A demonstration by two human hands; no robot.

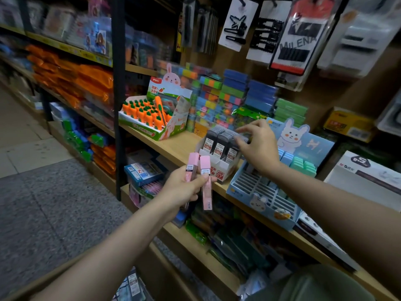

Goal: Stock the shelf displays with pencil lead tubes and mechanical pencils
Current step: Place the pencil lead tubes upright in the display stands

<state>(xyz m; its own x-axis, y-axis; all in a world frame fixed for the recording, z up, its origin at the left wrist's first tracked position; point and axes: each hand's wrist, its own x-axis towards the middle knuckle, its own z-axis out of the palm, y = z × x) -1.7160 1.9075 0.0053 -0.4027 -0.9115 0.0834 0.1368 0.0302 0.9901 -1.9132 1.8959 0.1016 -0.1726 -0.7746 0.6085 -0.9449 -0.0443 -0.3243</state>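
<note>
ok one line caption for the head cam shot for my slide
Left hand holds two pink lead tubes while right hand reaches over the black lead tube display.

The white display box (219,168) of dark lead tubes serves as landmark. Its front wall reads "HB 0.7" in red. The dark lead tubes (219,144) standing in it carry white labels with "0.7" at the top and a red patch below that seems to read "100"; the smaller print is too blurred to read. High above and to the right of the box, a hanging hairpin card (300,38) shows "MILENA" in dark letters. To the right of the box, a white carton (366,170) bears a large "S" on a dark badge. The carrot eraser box (165,92) to its left has Chinese characters, not legible.
</note>
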